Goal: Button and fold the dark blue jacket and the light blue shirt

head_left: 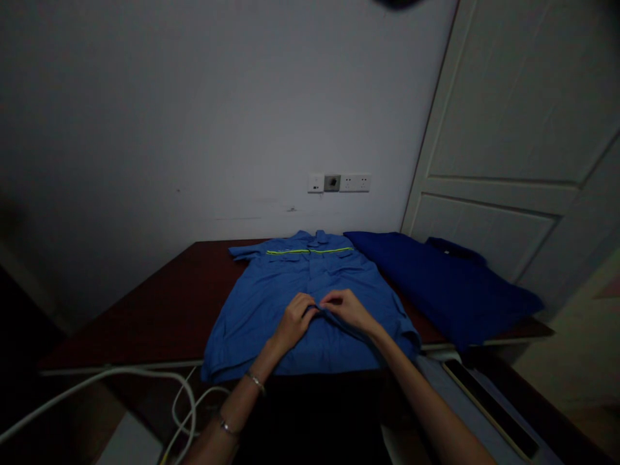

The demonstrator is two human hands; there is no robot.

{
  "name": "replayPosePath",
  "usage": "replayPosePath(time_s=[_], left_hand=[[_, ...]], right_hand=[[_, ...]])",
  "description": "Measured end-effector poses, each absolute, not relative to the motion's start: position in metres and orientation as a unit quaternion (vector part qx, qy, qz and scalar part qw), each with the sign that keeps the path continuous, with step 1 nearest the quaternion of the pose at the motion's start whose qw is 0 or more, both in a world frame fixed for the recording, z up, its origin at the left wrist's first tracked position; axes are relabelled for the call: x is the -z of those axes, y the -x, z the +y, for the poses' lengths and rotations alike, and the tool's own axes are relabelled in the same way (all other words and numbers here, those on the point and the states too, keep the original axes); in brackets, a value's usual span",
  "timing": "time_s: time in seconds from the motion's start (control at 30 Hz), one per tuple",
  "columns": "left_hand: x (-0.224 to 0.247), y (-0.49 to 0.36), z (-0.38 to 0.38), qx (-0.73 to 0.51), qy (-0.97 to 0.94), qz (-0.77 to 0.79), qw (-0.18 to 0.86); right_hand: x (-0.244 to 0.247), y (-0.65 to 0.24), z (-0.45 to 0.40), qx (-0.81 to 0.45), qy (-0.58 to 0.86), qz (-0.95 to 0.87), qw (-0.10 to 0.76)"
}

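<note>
A blue short-sleeved work shirt (271,310) with a yellow-green stripe across the chest lies front up on the table, its collar toward the wall. Both hands meet at the lower middle of its front placket. My left hand (294,318) pinches the fabric edge there between thumb and fingers. Close beside it, my right hand (349,311) also pinches the front edge, lifting a small fold of cloth. Whether a button sits between the fingertips is too small to tell. The shirt's lower hem hangs at the table's front edge.
On the right of the dark red table (159,303) lies a darker blue garment (431,284), partly over the edge. White cables (145,372) loop at the front left. Wall sockets (355,183) sit above the table, and a white door (508,148) stands at right.
</note>
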State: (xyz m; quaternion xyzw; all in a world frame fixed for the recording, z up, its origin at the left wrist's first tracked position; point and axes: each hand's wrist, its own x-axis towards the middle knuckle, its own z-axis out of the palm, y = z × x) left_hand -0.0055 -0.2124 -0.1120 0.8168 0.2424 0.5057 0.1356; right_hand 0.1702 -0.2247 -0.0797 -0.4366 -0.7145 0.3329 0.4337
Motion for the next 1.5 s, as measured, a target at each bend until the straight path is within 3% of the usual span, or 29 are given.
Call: replayPosePath(time_s=[0.33, 0.5, 0.87, 1.5], left_hand=[[0.094, 0.009, -0.211, -0.472, -0.770, 0.323, 0.284], [0.087, 0.011, -0.207, -0.424, -0.781, 0.306, 0.341], [0.087, 0.015, -0.204, -0.394, -0.795, 0.323, 0.329], [0.095, 0.008, -0.209, -0.467, -0.797, 0.318, 0.213]], right_hand=[[0.070, -0.161, -0.240, -0.130, 0.434, -0.798, 0.398], [0.067, -0.161, -0.243, -0.090, 0.428, -0.817, 0.375], [0.070, -0.162, -0.241, -0.100, 0.443, -0.804, 0.385], [0.093, -0.154, -0.216, -0.322, 0.492, -0.630, 0.508]])
